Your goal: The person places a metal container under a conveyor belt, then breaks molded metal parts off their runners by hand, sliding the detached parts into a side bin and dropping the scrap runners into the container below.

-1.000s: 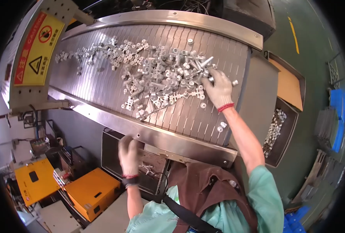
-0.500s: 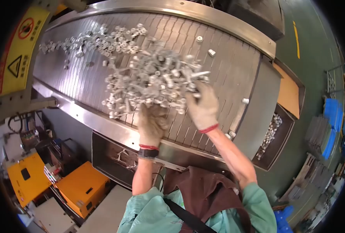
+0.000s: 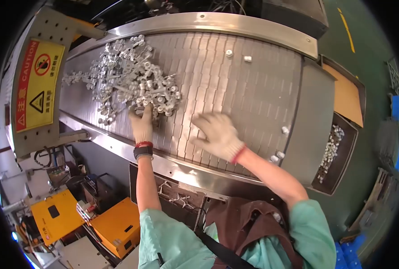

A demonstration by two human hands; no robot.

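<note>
A heap of small silvery metal castings lies on the slatted metal conveyor belt, toward its left part. My left hand, in a pale work glove with a red cuff, touches the heap's near edge. Its thumb and fingers are apart against the parts, and some fingertips are hidden among them. To the right of the heap, my right hand, gloved the same way, is over bare belt slats. Its fingers are spread and slightly blurred, with nothing in them.
A few loose pieces lie on the belt's right part. Past its right end stands a bin holding small parts. Another bin with branched metal pieces sits below the near rail. A yellow caution sign stands at left.
The heap now lies farther left, more spread out and away from my right hand. My right hand has come off the heap's right side. My left hand remains at its near edge.
</note>
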